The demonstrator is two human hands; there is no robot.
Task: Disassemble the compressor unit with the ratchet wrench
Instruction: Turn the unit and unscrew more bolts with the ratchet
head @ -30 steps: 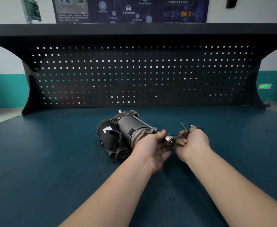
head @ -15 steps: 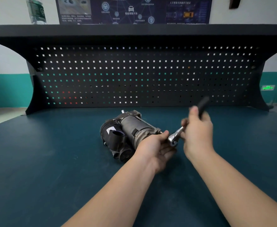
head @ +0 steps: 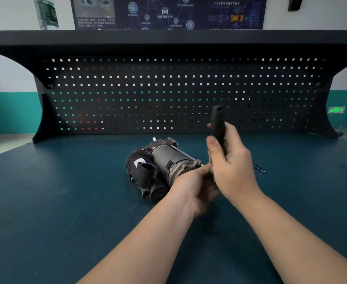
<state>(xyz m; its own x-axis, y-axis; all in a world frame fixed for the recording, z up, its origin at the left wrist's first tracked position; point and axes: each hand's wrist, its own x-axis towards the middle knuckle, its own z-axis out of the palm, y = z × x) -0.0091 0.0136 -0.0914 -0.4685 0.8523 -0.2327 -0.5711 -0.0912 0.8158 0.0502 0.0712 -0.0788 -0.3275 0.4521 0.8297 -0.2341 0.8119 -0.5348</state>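
Head view is showing the compressor unit (head: 160, 167) lying on its side on the dark teal workbench (head: 55, 212), just left of both hands, its near right end touching the left hand. The left hand (head: 195, 186) is sitting against that end with fingers curled in toward the fitting there, though what they are pinching is hidden behind the right hand, so I cannot tell whether it is gripping anything. The right hand (head: 233, 162) is wrapping its fingers and thumb round the black handle of the ratchet wrench (head: 217, 124), which is standing nearly upright with its top sticking out above the fist; the wrench head is lying out of sight behind the hands. A small metal piece (head: 258, 168) is lying on the bench just right of the right hand. Behind the bench a black pegboard (head: 168, 93) is rising under a shelf, with a dark poster (head: 168, 12) hanging on the white and teal wall above it.
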